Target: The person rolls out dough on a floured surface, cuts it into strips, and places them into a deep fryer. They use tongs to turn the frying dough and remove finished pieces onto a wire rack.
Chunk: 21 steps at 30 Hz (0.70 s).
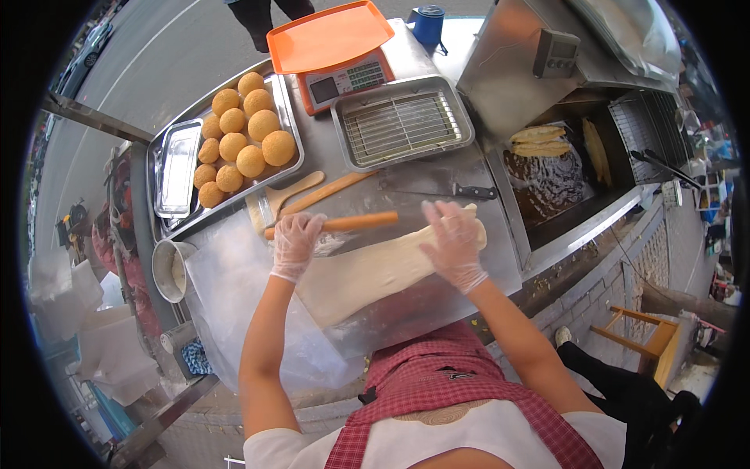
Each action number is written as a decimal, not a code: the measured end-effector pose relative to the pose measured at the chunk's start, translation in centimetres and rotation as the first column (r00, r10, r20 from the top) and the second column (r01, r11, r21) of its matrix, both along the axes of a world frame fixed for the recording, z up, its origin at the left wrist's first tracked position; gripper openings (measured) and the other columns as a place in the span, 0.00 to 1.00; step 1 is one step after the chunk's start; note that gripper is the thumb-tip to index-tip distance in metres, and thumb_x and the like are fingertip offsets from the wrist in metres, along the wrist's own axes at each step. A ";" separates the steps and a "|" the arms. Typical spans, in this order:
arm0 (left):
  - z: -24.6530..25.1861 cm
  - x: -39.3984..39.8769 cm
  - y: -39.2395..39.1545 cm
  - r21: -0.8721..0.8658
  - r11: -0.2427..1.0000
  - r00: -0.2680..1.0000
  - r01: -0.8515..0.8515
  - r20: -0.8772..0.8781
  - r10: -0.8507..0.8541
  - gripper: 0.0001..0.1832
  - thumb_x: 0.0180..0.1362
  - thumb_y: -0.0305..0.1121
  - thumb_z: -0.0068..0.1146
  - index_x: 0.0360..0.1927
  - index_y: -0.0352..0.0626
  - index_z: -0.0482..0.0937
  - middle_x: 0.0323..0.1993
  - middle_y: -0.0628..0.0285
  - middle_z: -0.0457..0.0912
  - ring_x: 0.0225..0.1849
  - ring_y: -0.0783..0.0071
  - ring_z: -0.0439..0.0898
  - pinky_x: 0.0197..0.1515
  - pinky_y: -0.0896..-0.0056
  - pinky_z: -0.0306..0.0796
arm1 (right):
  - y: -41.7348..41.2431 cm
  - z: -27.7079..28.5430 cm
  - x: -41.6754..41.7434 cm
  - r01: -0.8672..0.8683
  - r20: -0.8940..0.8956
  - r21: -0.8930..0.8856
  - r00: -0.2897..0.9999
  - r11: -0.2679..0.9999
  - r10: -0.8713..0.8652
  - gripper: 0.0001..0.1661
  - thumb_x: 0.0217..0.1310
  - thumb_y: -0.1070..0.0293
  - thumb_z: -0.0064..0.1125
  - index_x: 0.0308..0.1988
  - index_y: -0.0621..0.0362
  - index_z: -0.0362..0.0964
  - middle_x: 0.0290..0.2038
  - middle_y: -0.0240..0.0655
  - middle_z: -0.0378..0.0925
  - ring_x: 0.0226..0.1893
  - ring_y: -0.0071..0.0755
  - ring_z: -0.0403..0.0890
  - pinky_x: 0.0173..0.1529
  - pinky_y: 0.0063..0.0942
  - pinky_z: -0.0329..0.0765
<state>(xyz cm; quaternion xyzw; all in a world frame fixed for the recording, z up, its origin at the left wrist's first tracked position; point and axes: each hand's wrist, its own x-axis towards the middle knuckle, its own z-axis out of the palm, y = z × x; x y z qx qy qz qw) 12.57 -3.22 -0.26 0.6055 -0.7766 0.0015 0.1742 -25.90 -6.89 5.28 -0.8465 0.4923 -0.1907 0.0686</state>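
Note:
My left hand (297, 241), in a clear plastic glove, is closed around a thin wooden rolling pin (360, 221). The pin lies across the far side of a long, flat strip of pale dough (369, 275). My right hand (454, 243), gloved the same way, rests on the dough's right part with its fingers spread. Beyond that hand, the dough's right end (481, 233) looks thicker and folded. White flour (331, 245) is scattered beside the pin. A plastic sheet (246, 305) covers the metal worktop at the left, next to the dough's left end.
Behind the dough lie a wooden-handled brush (263, 211), another wooden stick (328, 192) and a knife (474, 192). Farther back are a tray of fried balls (296, 126), a scale (345, 79) and a rack tray (404, 123). Right, dough sticks (540, 140) fry in an oil vat (545, 182).

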 end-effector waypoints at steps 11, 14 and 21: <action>-2.6 -14.6 7.3 0.215 0.879 0.903 0.426 -0.158 -0.400 0.37 0.68 0.64 0.57 0.78 0.64 0.75 0.84 0.55 0.64 0.85 0.34 0.54 0.79 0.10 0.46 | 18.8 -3.8 2.9 0.051 -0.105 0.437 0.994 0.898 -0.006 0.51 0.65 0.57 0.71 0.79 0.63 0.58 0.50 0.44 0.75 0.50 0.52 0.79 0.54 0.48 0.76; -2.5 -25.4 0.1 0.236 0.837 0.869 0.494 -0.166 -0.466 0.41 0.72 0.68 0.49 0.81 0.58 0.71 0.87 0.54 0.58 0.87 0.39 0.52 0.85 0.20 0.38 | 18.9 -6.4 -0.6 0.266 -0.252 0.382 0.951 0.885 -0.177 0.50 0.66 0.56 0.70 0.78 0.63 0.60 0.50 0.43 0.75 0.51 0.52 0.79 0.55 0.50 0.76; -2.2 -21.5 1.9 0.265 0.852 0.892 0.452 -0.172 -0.419 0.45 0.69 0.64 0.57 0.84 0.56 0.64 0.87 0.55 0.58 0.87 0.42 0.54 0.86 0.28 0.43 | 16.3 -5.9 -4.2 0.309 -0.198 0.467 0.950 0.828 -0.242 0.55 0.63 0.56 0.73 0.81 0.62 0.57 0.49 0.42 0.76 0.52 0.50 0.79 0.56 0.52 0.76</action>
